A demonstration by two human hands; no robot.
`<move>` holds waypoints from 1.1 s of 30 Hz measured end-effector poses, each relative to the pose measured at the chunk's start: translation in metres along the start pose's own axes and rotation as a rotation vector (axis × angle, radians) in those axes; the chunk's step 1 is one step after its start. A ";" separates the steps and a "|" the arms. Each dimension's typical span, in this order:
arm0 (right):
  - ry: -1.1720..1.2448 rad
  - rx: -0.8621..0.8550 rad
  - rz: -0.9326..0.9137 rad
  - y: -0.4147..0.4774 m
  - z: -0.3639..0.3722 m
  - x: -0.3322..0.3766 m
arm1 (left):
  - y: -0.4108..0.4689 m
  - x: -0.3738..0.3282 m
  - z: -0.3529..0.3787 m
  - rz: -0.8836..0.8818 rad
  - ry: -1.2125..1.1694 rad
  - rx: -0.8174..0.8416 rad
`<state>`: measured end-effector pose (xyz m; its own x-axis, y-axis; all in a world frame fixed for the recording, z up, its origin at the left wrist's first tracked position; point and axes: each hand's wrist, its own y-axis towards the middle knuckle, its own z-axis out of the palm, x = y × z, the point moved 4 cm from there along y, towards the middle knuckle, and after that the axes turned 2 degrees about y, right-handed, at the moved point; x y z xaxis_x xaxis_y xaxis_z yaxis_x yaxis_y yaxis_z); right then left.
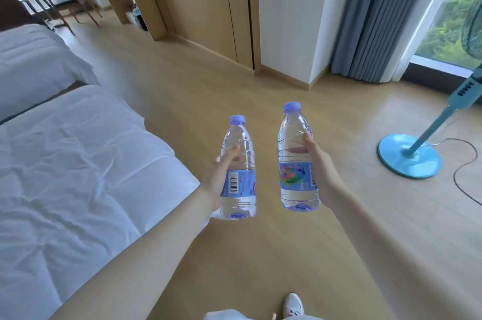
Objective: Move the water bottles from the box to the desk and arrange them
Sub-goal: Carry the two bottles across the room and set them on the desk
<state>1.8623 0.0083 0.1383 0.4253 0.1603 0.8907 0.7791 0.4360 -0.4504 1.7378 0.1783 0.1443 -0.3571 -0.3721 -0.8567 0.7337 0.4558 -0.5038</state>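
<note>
2 grips wrapped: L hand (218,179) – L bottle (238,141), R hand (324,171) – R bottle (291,134); fingers (216,159) half-hidden.

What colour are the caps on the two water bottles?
Both caps are light purplish-blue, shown in the head view.

Lilac-blue caps and blue labels are shown on the clear left bottle (241,137) and right bottle (290,134); bedding (65,163) is seen white, fan (396,160) turquoise.
</note>
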 end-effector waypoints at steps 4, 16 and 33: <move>0.026 0.045 0.041 0.036 -0.008 0.012 | 0.031 -0.012 0.012 0.004 -0.024 -0.047; -0.062 0.115 0.027 0.172 0.040 0.063 | 0.163 -0.040 0.000 -0.048 -0.102 -0.095; -0.069 0.161 -0.017 0.349 0.125 0.180 | 0.344 -0.179 -0.051 0.038 -0.177 -0.082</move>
<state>2.1538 0.3000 0.1489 0.3760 0.2094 0.9026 0.6996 0.5746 -0.4247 2.0245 0.4429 0.1188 -0.2171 -0.4863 -0.8464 0.6928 0.5341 -0.4846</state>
